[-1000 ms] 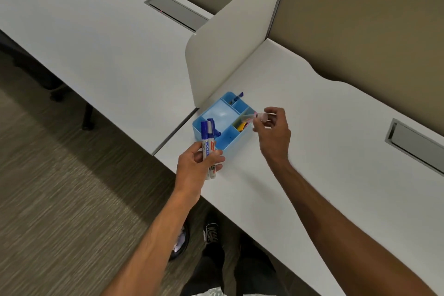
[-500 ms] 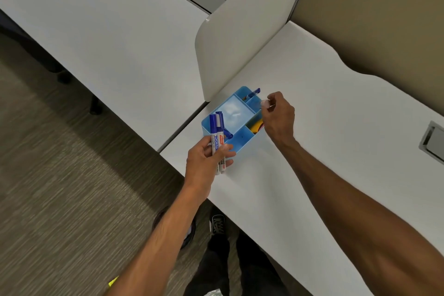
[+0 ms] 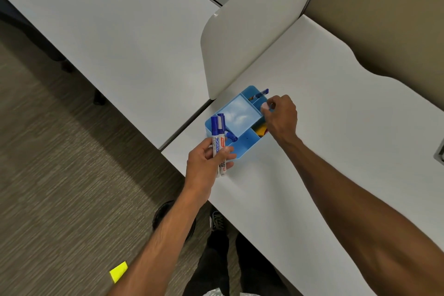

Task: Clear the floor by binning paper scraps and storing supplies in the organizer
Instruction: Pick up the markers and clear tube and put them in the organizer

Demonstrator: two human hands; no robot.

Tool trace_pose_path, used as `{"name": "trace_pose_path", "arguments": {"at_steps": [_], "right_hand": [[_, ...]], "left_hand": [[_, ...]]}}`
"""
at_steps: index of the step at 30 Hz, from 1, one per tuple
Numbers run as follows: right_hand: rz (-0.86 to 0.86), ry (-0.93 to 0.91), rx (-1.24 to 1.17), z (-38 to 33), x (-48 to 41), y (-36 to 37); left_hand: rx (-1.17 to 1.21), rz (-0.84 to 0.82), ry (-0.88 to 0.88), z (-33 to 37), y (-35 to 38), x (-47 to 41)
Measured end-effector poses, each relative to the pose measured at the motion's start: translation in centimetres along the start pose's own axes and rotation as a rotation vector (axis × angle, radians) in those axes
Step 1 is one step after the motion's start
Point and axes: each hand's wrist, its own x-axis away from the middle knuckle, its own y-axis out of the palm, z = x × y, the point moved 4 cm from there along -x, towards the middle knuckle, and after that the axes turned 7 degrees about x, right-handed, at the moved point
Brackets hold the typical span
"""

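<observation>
A light blue organizer [image 3: 247, 149] with several compartments stands at the near corner of the white desk [image 3: 336, 127]. My left hand [image 3: 204, 168] grips two blue-capped whiteboard markers [image 3: 217, 131] upright at the organizer's front left corner. My right hand [image 3: 282, 116] hovers over the organizer's right side, fingertips pinched on a small pale object [image 3: 264, 105]. A blue pen [image 3: 262, 92] leans in the far compartment. Another blue marker [image 3: 231, 136] lies in the front one, and something yellow [image 3: 260, 130] sits in the right one. A yellow paper scrap [image 3: 118, 271] lies on the carpet.
A curved white divider panel [image 3: 240, 43] rises just behind the organizer, between two desks. A tan partition wall [image 3: 384, 7] stands at the back right. Under the desk edge are a dark round object [image 3: 164, 214] and my shoe [image 3: 217, 221].
My right hand has moved with the small pale object from the organizer's middle right compartment toward its far right corner. My left hand keeps the two markers at the front corner.
</observation>
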Motion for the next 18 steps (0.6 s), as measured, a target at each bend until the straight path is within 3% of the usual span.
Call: {"name": "trace_pose_path", "arguments": {"at_steps": [13,18], "right_hand": [[-0.001,-0.020,0.016,-1.1,0.5,-1.4],[-0.076,-0.066,-0.220,-3.0,2.2,-3.4]], "left_hand": [[-0.016,0.015,0.005,0.1,0.1,-0.7],[-0.081,-0.004,0.005,0.2,0.2,-0.8]]}}
